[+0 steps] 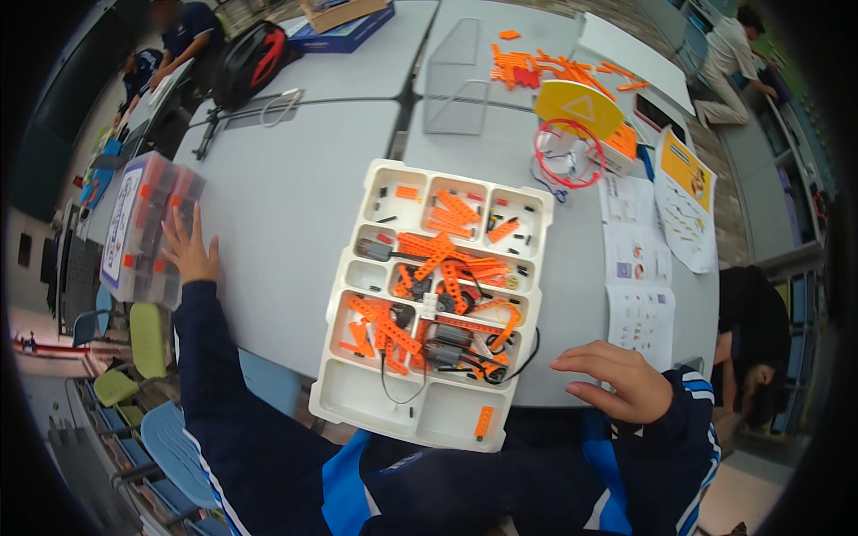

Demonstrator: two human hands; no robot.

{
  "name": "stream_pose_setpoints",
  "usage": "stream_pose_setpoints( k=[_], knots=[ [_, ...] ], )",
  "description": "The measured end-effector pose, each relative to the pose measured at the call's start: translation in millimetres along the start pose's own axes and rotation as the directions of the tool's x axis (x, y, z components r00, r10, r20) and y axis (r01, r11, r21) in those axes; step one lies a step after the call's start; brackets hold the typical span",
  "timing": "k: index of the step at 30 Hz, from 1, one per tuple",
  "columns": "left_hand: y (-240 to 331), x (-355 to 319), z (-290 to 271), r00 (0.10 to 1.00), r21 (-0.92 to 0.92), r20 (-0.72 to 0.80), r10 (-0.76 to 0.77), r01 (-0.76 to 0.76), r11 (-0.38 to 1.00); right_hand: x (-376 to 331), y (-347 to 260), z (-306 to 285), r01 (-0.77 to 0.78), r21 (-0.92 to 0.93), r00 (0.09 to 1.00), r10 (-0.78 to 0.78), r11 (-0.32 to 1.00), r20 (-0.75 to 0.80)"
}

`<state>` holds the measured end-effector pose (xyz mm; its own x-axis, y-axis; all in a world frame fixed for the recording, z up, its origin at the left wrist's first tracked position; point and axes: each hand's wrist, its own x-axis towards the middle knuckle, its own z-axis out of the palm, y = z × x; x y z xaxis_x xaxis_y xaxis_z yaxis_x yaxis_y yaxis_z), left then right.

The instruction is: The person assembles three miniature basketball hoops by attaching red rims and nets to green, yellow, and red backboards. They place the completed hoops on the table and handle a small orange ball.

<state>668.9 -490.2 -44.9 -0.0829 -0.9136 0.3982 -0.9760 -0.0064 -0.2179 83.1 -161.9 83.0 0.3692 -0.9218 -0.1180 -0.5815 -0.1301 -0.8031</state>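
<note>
Grey tabletop [295, 179], people working beyond. White compartment tray [353, 393] of orange pieces [380, 326] lies between the hands, overhanging the near edge. Left hand [192, 248] — fingers spread at the clear plastic case [138, 237], contact unclear. Right hand [621, 382] — fingers loosely extended, holding nothing, near printed sheets [639, 308].

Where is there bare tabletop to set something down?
The widest bare patch lies between the clear case at the left hand and the white tray; a narrower one separates the tray from the instruction sheets. The far right is crowded with orange pieces and the yellow panel.
</note>
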Motion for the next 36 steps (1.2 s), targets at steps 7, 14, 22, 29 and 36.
stream_pose_setpoints(
  k=[7,14,22,29,36],
  knots=[
    [105,-140,-68,0.910,-0.982,0.187,0.370,0.178,0.058,-72,26,-25,-0.049,-0.238,0.988,0.012,0.970,-0.154],
    [174,-180,-132,0.788,-0.925,0.335,0.517,0.380,0.020,-122,76,-19,-0.312,-0.364,0.943,0.240,0.877,-0.229],
    [186,-188,-154,0.816,-0.929,0.352,0.459,0.365,0.064,-135,116,-18,-0.420,-0.301,0.792,0.184,0.856,-0.581],
    [187,-198,-155,0.825,-0.912,0.366,0.431,0.410,-0.011,-125,149,-44,-0.243,-0.581,0.882,-0.072,0.777,-0.465],
    [181,-208,-144,0.834,-0.900,0.376,0.405,0.433,-0.056,-100,169,-55,-0.161,0.263,0.827,0.275,0.951,-0.490]
  ],
)
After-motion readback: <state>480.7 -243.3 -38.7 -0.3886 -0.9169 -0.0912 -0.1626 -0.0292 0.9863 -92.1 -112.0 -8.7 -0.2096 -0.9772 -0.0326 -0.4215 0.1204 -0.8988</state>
